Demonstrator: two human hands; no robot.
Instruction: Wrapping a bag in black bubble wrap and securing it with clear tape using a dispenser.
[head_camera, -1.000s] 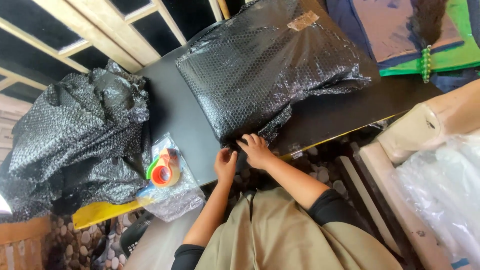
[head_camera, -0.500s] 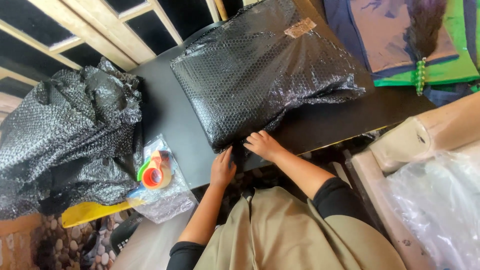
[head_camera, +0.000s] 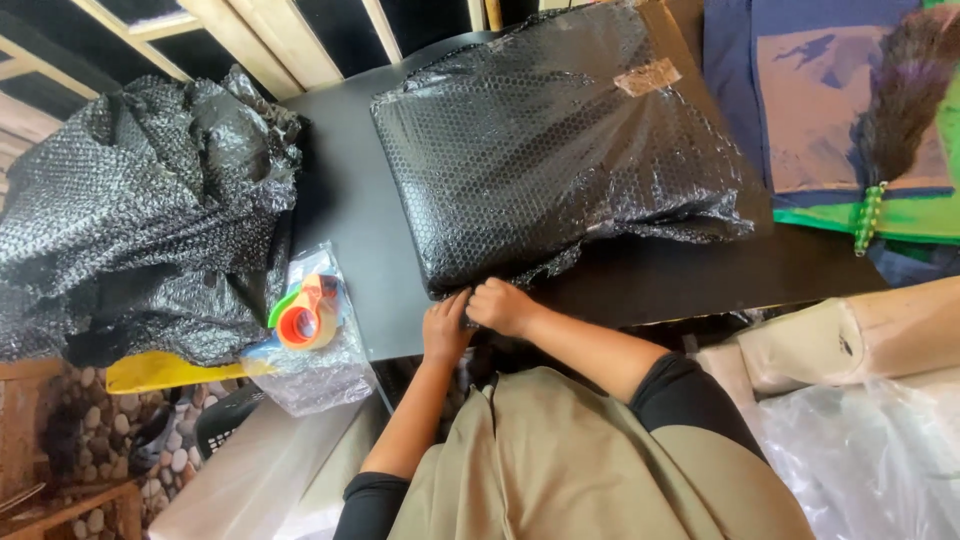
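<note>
Where the black tabletop runs across the middle of the frame, one large parcel wrapped in black bubble wrap lies at upper centre, a strip of brown tape on its top. One loose heap of black bubble wrap fills the left side. One tape dispenser, orange and green, sits on a clear bag at lower left of centre. Two hands meet at the parcel's lower edge, directly below it: the left hand and right hand, side by side and touching, both pinching the wrap's edge with curled fingers.
</note>
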